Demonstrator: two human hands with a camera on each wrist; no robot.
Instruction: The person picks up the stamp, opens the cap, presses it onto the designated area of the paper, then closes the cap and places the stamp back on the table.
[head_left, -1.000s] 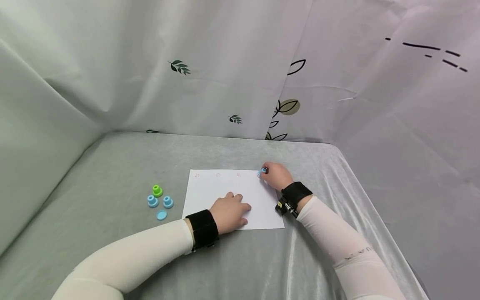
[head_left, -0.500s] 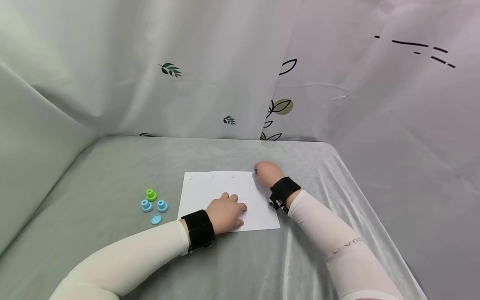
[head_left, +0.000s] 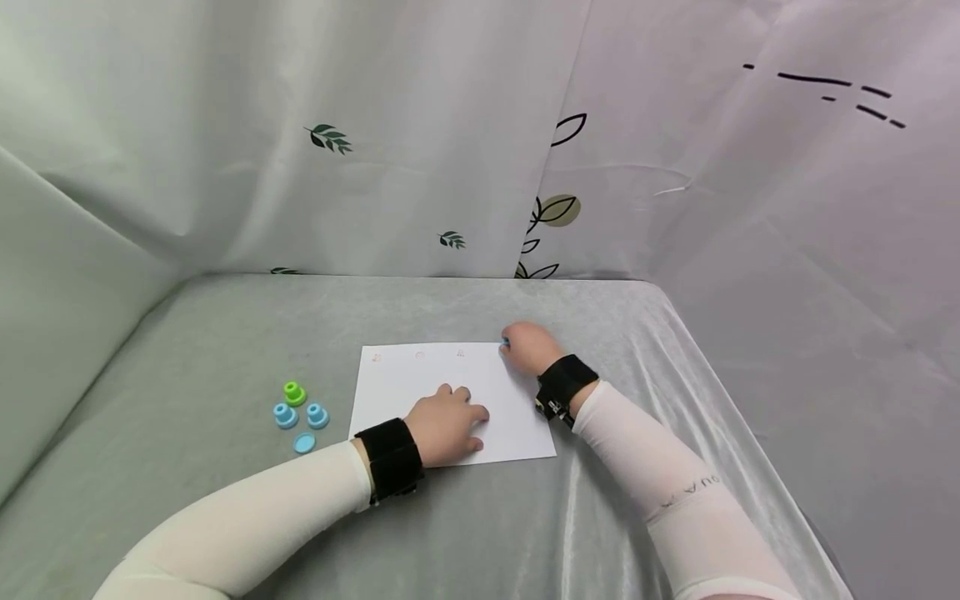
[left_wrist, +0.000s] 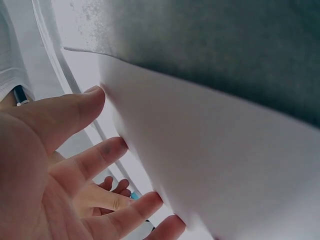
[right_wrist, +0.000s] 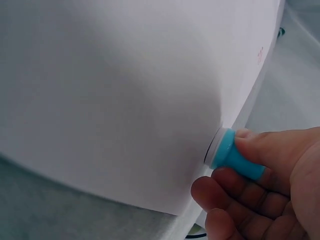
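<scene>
A white sheet of paper (head_left: 517,429) lies on the grey cloth. My left hand (head_left: 446,427) rests on its lower middle, fingers spread and fingertips touching the sheet. At the far right corner, my right hand (head_left: 531,348) pinches a small blue stamp (right_wrist: 235,156) between thumb and curled fingers. In the right wrist view, the stamp's pale rim faces the sheet and appears to touch it; its stamping face is hidden. Small red printed marks (head_left: 420,356) run along the far edge of the paper.
Left of the sheet stand a green stamp (head_left: 295,393) and two blue stamps, one further left (head_left: 285,416), one nearer the paper (head_left: 317,416). A flat blue cap (head_left: 304,442) lies before them. White curtains (head_left: 420,167) rise behind the cloth-covered table (head_left: 225,333).
The head view has turned slightly, so everything sits further left. My right hand has closed over the blue stamp, which shows less now. The left hand stays on the sheet.
</scene>
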